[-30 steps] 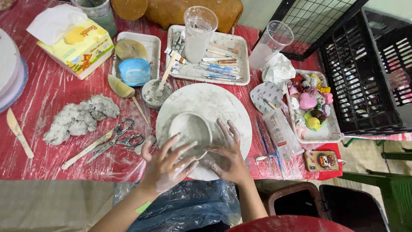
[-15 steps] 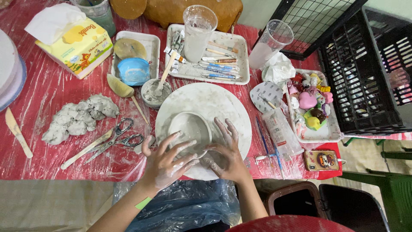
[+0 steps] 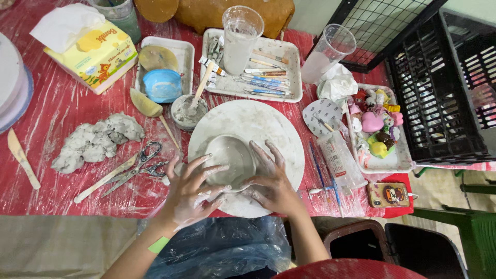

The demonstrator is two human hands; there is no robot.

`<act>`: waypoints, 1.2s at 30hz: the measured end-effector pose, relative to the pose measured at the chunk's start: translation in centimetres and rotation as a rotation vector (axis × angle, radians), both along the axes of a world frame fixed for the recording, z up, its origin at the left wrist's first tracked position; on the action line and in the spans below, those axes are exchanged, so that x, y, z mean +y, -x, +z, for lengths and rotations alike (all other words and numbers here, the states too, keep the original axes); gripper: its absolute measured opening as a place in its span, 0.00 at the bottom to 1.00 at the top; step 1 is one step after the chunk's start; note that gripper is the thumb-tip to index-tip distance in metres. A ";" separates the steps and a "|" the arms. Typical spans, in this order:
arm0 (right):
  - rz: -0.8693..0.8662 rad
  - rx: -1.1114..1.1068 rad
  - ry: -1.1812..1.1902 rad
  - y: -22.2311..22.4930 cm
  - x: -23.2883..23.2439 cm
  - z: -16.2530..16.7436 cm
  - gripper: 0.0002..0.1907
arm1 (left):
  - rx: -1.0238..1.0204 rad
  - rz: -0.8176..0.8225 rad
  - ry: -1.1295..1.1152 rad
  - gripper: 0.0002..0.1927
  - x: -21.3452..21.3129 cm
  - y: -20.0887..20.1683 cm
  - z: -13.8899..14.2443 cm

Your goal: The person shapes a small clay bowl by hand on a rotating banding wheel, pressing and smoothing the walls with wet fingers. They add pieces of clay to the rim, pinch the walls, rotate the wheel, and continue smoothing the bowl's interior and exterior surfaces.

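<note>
The table (image 3: 57,108), under red plastic sheeting, carries a round white wheel (image 3: 268,124) with a grey clay bowl (image 3: 227,160) on its near side. The bowl already has a raised wall and a hollow middle, so the rough shape looks done; the rim seems uneven, and smoothing appears to be left. A lump of spare clay (image 3: 93,142) lies well to the left, with scissors (image 3: 137,168) between it and the wheel. The left hand (image 3: 191,194), fingers spread, cups the bowl's left wall; the right hand (image 3: 271,181) presses its right wall. Both are smeared with clay. Compared with a second ago, both hands sit almost where they were, fingers only slightly shifted.
</note>
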State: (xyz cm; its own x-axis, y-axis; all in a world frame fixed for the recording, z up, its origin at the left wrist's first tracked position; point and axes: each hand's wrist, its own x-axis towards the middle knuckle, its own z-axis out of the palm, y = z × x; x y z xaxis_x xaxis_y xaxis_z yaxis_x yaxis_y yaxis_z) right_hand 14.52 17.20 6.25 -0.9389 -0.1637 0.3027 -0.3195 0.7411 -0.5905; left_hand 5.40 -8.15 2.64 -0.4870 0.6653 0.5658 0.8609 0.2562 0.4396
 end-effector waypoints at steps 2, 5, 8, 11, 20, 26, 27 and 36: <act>0.008 -0.031 -0.012 0.0 0.1 0.8 0.14 | -0.028 -0.038 0.003 0.21 -0.5 0.3 0.2; -0.017 -0.007 -0.027 -0.1 -0.8 1.6 0.16 | -0.040 -0.056 0.030 0.27 -0.3 0.6 0.1; -0.096 0.113 -0.088 0.2 -3.4 0.9 0.19 | -0.047 -0.037 0.050 0.30 0.4 0.9 -0.4; -0.147 0.167 -0.172 0.3 -4.9 0.0 0.18 | -0.073 -0.011 0.100 0.32 0.5 1.2 -1.0; -0.110 0.092 -0.230 -0.6 -4.7 0.6 0.17 | -0.155 -0.023 0.009 0.42 -1.1 2.5 -1.3; -0.196 0.124 -0.290 0.5 -6.6 -1.4 0.21 | -0.289 -0.068 -0.046 0.51 -1.0 3.2 -0.9; -0.201 0.123 -0.305 0.5 -6.6 -1.7 0.21 | -0.296 -0.070 -0.048 0.52 -1.0 3.3 -0.8; -0.283 0.219 -0.338 1.1 -8.2 -3.5 0.18 | -0.474 -0.078 0.032 0.51 -2.4 3.8 0.6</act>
